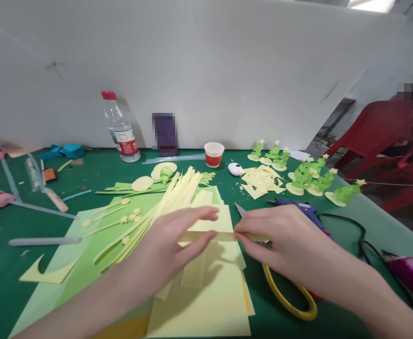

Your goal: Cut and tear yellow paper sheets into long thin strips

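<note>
- While a pale-yellow paper strip (226,236) is held just above the stacked paper sheets (224,303), its long axis is directed side to side, roughly parallel to the far edge of the worktop (344,282).
- By the right hand (286,233), the nearer one, the strip is pinched between thumb and fingertips; most of its length is seen leftward of this grip.
- At the strip's left, the grip of the left hand (178,238) is spread, thumb and forefinger parted; whether the paper is touched there cannot be told.
</note>
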{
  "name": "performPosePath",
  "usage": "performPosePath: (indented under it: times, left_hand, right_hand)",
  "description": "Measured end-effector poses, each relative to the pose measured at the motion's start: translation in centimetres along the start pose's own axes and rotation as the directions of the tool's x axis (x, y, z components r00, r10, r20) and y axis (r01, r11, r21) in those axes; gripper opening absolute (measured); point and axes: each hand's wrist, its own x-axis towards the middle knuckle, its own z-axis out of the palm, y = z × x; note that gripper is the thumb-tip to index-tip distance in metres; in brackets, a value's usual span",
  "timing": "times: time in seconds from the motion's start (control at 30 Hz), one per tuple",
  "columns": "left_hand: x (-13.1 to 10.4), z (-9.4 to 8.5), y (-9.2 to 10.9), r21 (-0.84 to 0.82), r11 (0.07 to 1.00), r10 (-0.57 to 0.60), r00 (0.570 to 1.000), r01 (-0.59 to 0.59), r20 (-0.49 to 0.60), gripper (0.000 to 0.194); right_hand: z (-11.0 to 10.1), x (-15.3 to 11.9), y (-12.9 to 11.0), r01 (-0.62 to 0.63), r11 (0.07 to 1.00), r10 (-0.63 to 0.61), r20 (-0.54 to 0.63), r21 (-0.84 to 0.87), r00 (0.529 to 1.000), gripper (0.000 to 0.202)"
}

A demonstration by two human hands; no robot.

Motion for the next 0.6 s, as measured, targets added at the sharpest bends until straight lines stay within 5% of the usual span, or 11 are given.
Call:
performPosePath:
  times: [0.13, 0.47, 0.6]
  left_hand:
    - [-0.5, 0.9, 0.7, 0.013, 0.986, 0.167, 0.986, -0.167, 0.016, 0.017]
    - [-0.8, 1.6, 0.0, 0.082, 0.983, 0.164, 0.986, -0.164, 0.007, 0.017]
    - [-0.5, 1.2, -0.3, 0.117, 0.983, 0.144, 0.99, -0.142, -0.004, 0.014]
  right_hand:
    - [1.0, 0.2, -1.0, 0.006, 0.998, -0.007, 0.016, 0.063, 1.0, 0.021]
    - [1.4, 0.4, -1.7, -0.006, 0.999, 0.002, 0.083, 0.044, 0.997, 0.021]
    - [1.2, 0.3, -1.5, 0.033, 0.998, -0.032, -0.018, 0.059, 0.999, 0.023]
